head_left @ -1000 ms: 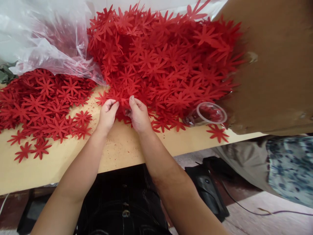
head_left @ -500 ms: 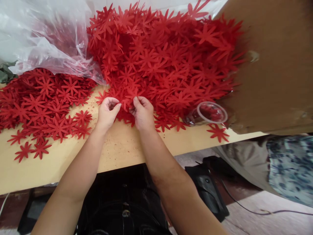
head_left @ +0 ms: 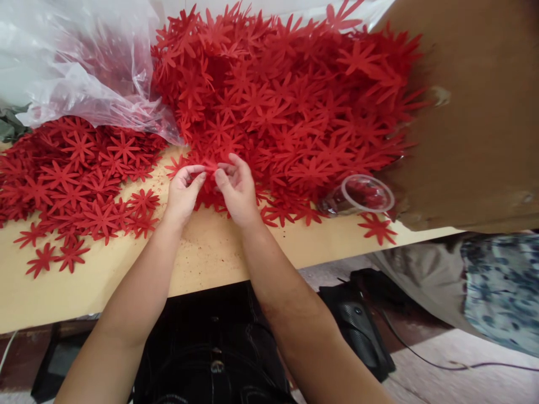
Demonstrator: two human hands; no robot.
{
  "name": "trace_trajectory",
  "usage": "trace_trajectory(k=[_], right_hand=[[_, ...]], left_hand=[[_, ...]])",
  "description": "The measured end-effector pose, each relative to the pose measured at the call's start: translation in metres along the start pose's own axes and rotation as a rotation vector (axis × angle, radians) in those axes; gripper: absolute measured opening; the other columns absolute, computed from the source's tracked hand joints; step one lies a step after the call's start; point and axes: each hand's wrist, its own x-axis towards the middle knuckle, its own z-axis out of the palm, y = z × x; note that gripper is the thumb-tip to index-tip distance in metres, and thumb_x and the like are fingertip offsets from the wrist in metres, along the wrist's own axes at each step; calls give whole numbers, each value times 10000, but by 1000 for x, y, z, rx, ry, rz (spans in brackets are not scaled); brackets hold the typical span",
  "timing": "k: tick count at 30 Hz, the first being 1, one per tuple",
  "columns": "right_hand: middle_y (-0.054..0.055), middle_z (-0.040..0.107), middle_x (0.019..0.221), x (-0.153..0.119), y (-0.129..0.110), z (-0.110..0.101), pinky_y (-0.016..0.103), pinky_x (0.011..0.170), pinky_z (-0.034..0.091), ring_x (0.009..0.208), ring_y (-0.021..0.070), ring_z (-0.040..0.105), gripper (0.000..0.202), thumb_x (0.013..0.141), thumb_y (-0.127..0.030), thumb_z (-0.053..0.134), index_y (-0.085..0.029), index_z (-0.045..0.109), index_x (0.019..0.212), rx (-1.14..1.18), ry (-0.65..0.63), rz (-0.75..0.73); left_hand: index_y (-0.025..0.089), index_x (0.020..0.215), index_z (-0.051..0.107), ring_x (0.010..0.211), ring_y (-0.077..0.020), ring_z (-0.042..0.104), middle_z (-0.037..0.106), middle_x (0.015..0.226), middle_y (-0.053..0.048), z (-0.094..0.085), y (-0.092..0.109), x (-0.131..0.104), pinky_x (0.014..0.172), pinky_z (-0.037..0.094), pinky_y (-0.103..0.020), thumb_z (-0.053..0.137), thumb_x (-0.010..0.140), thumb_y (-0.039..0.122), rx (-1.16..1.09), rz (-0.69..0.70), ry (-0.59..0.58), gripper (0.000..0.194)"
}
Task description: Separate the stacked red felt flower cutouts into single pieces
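A red petal piece [head_left: 210, 167] is between my two hands, in front of a large heap of red flower-shaped pieces [head_left: 290, 106]. My left hand [head_left: 185, 188] pinches its left side between thumb and fingers. My right hand [head_left: 238, 188] is at its right side, thumb and fingertips drawn together on it. Part of the piece blends into the red heap behind, so its outline is unclear. A smaller heap of darker red flower pieces [head_left: 80, 174] lies to the left on the table [head_left: 202, 258].
A clear plastic cup [head_left: 366, 193] lies tipped at the right of the large heap. Beside it stands a brown cardboard sheet [head_left: 475, 118]. Clear plastic bag film [head_left: 96, 73] covers the back left. Loose flowers lie near the table's front edge. Patterned fabric [head_left: 501, 286] hangs at the lower right.
My right hand has moved left, closer to my left hand, and its fingers have shifted on the red piece. My left hand has barely moved.
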Motion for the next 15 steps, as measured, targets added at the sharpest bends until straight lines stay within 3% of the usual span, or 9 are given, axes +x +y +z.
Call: trace_trajectory(k=[2, 4, 8, 11, 13, 15], right_hand=[[28, 601, 981, -3, -1, 1, 269, 758, 490, 842, 123, 580, 393, 665, -432, 665, -239, 536, 981, 8, -112, -4], [13, 616, 865, -2, 0, -1, 275, 764, 483, 785, 116, 576, 244, 698, -378, 636, -211, 577, 866, -8, -132, 4], [-6, 589, 775, 7, 8, -10, 277, 733, 484, 715, 108, 562, 142, 718, -321, 591, -201, 558, 788, -16, 89, 42], [38, 595, 1002, 10, 15, -13, 313, 814, 488, 899, 143, 588, 304, 711, -315, 598, -222, 532, 993, -44, 112, 12], [70, 537, 1171, 8, 16, -12, 349, 895, 466, 1056, 170, 547, 463, 726, -333, 591, -242, 468, 1163, -153, 71, -64], [83, 479, 1262, 3, 12, -9, 396, 964, 424, 1167, 194, 479, 532, 755, -363, 561, -255, 415, 1255, -319, 42, -157]], left_hand=[[154, 818, 572, 678, -58, 544, 622, 817, 1, 0, 0, -1, 667, 445, -176, 596, 742, 138, -31, -14, -19, 81], [159, 821, 576, 602, -45, 508, 602, 764, 14, 0, 0, -1, 610, 429, -168, 595, 752, 156, -45, -19, -32, 72], [173, 896, 585, 529, -46, 469, 544, 650, 36, -3, -2, 1, 542, 408, -171, 599, 768, 209, -22, -30, 0, 134], [172, 1001, 572, 689, -84, 569, 606, 773, -5, -2, -2, 1, 624, 462, -194, 592, 773, 221, 33, -15, 23, 233], [165, 1046, 565, 916, -122, 590, 625, 1007, -59, 0, -2, -1, 753, 485, -228, 575, 779, 208, 86, 37, 23, 271], [159, 1057, 575, 1079, -150, 544, 556, 1213, -94, 1, -3, -4, 858, 471, -262, 549, 785, 187, 185, 111, 18, 275]])
